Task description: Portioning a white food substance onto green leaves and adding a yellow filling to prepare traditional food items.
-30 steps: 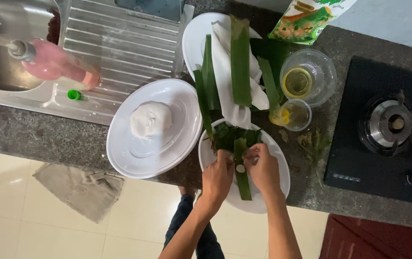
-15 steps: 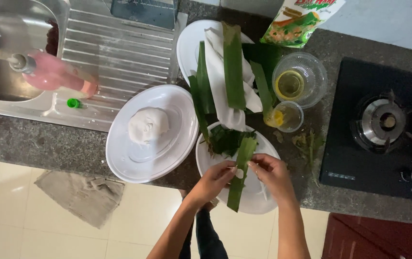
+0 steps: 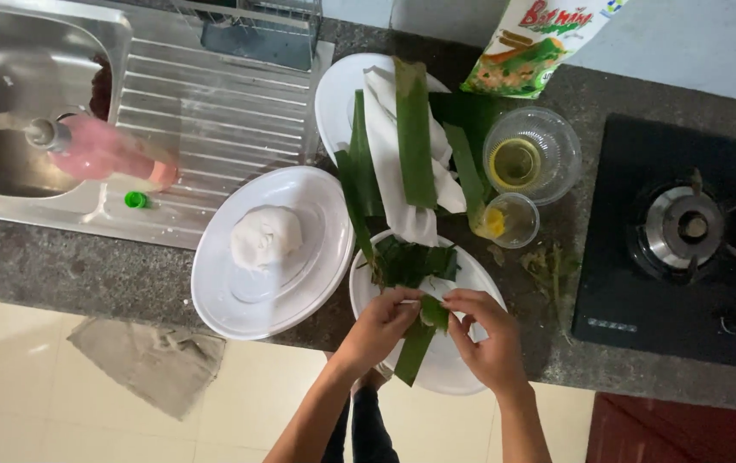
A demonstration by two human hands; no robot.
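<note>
Both hands on one green leaf strip (image 3: 417, 343) over white plate (image 3: 454, 377) — left hand (image 3: 383, 321) pinching it, right hand (image 3: 486, 336) pinching too.

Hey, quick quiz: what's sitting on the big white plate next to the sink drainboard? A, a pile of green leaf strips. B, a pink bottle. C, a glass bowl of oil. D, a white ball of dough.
D: the big white plate carries only a white ball of dough; the leaf strips, oil bowl and bottle lie elsewhere.
</note>
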